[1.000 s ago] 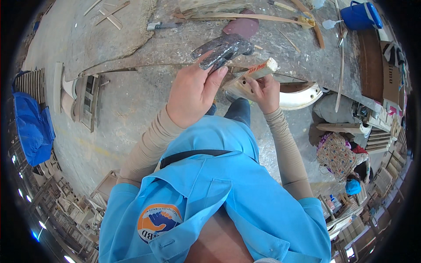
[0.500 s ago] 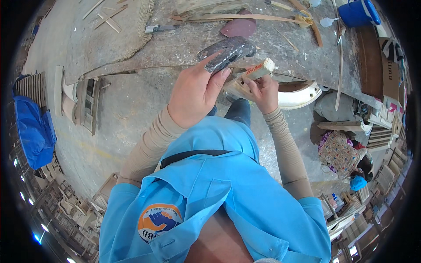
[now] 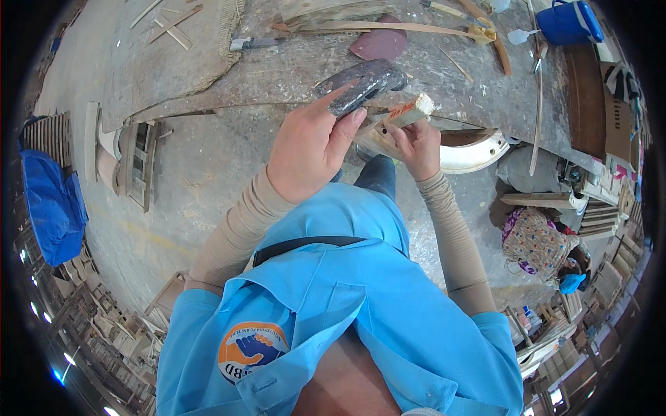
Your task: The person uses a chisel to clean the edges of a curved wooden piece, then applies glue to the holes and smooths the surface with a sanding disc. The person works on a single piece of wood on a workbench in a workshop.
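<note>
Gripping a dark, scuffed tool [image 3: 371, 84] in my left hand [image 3: 302, 149], thumb against its near end, I pinch a pale block [image 3: 408, 111] between the thumb and fingers of my right hand [image 3: 420, 149], by the curved wooden part [image 3: 475, 159] at the workbench's [image 3: 291, 80] near edge. The tool looks heavy and rigid, best held there; the block seems light, stiff, best taken by its sides.

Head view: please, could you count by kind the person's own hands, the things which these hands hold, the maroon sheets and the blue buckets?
Own hands: 2 (left hand, right hand)
Things held: 2 (dark tool, pale block)
Maroon sheet: 1
Blue bucket: 1
Total: 6
</note>
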The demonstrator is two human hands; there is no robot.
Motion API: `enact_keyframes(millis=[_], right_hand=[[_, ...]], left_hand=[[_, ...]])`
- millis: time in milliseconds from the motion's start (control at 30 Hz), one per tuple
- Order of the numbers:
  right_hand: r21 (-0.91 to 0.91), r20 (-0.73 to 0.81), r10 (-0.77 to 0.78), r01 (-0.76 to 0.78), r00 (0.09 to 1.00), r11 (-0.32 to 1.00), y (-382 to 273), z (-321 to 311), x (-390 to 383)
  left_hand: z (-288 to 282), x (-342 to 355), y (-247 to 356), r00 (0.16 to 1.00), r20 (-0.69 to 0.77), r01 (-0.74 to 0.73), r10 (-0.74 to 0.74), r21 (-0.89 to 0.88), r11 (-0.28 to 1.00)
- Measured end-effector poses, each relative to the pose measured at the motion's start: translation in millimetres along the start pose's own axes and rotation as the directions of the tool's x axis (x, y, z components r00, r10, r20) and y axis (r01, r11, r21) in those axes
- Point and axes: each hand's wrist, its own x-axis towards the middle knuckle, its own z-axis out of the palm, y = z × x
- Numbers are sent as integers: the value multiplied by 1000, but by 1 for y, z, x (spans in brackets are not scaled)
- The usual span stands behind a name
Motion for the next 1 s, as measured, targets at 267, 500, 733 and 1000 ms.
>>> enact_keyframes(millis=[267,500,733,1000], right_hand=[[2,-3,-48,48,999,999,0,1,1],[-176,34,-99,104,994,979,-13,-6,0],[-140,39,-161,165,986,976,-13,-3,1],[56,2,-67,67,998,996,-6,-2,0]], left_hand=[[6,-2,-2,998,55,-28,24,69,997],[2,3,10,978,-2,-209,209,78,975],[8,4,11,978,127,-188,164,206,960],[-5,3,13,995,-49,-87,91,83,993]])
